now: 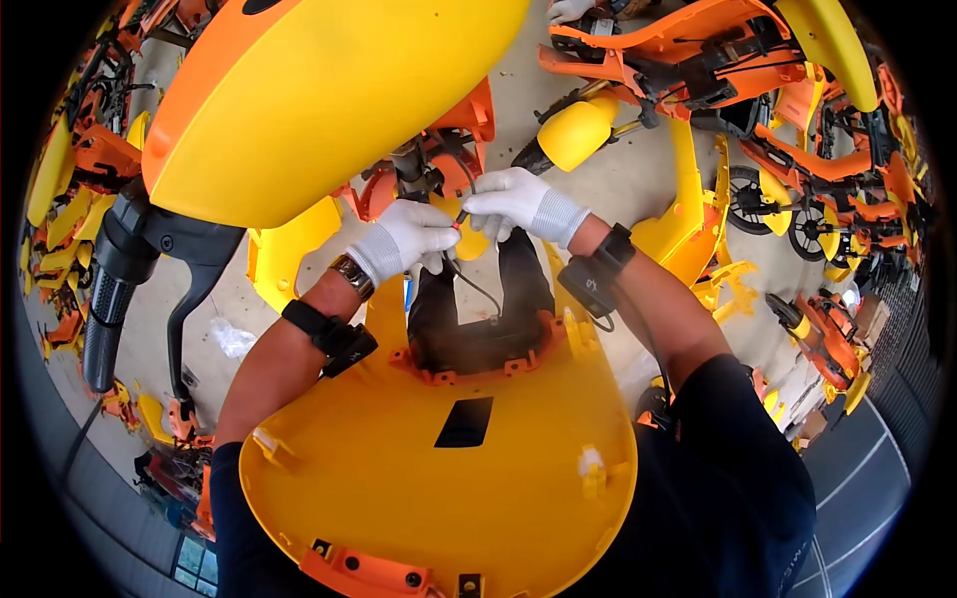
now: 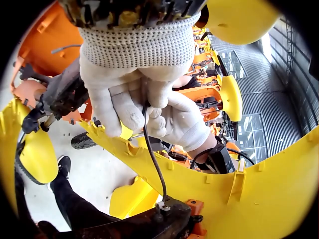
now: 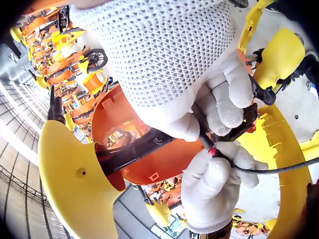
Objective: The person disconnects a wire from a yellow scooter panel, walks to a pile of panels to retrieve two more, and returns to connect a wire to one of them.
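Observation:
In the head view, both white-gloved hands meet above a dark frame end. My left hand (image 1: pixel 411 239) pinches a black cable (image 2: pixel 154 162) between thumb and fingers, close to its red connector ring (image 3: pixel 212 152). On the other side of that ring, my right hand (image 1: pixel 523 202) grips the black cable piece, its fingertips partly hiding it. The hands nearly touch. From the left hand the cable runs down to the dark metal frame part (image 2: pixel 164 215). A large yellow body panel (image 1: pixel 399 498) with orange brackets spreads between the person's arms, under the hands.
A yellow-and-orange cover (image 1: pixel 339 110) looms at upper left, beside a black handlebar grip (image 1: pixel 105 329) and brake lever (image 1: pixel 177 329). Partly assembled orange and yellow bike bodies (image 1: pixel 698 60) stand around. Loose yellow panels (image 1: pixel 289 254) and a clear plastic bag (image 1: pixel 232 339) lie on the floor.

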Demonstrator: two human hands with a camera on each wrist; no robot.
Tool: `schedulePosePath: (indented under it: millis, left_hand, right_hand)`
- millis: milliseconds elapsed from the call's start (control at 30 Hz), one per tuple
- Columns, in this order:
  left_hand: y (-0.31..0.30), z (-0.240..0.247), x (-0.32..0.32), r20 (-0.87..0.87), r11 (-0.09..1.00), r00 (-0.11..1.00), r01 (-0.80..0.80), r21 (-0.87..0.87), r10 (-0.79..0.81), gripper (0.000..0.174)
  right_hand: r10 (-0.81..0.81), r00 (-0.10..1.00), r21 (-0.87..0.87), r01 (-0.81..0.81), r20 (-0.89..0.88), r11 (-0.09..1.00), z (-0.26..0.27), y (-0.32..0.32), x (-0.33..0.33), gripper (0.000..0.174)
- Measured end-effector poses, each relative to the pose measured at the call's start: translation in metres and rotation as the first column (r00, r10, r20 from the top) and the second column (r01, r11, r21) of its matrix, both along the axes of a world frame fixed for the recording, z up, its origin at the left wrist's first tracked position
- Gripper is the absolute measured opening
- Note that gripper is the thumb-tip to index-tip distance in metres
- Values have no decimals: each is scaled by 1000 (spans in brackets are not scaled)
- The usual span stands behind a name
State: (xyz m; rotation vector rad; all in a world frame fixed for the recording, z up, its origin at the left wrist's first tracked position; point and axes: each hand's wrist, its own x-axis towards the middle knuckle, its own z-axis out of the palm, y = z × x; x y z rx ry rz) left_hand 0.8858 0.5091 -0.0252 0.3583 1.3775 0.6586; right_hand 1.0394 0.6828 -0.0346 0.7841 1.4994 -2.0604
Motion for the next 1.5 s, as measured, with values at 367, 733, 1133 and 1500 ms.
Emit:
schedulePosePath:
  millis: [367,733,1133,1500]
  left_hand:
    - [7,11,-2,12,1000,1000,26,9,-26,25]
    - [7,13,-3,24,1000,1000,3,15,-3,25]
    - [2,4,-4,2,998,1000,6,65,-6,22]
    - [2,8,-2,-14,997,1000,12,80,-11,18]
  right_hand:
    - [-100,990,-157,115,98,981,-15,-3,2,36]
    - [-139,986,-309,160,88,937,-28,-8,6,35]
    - [-208,971,-346,236,116,908,-23,-10,3,27]
    - [-180,979,-300,202,99,932,-21,-9,3,30]
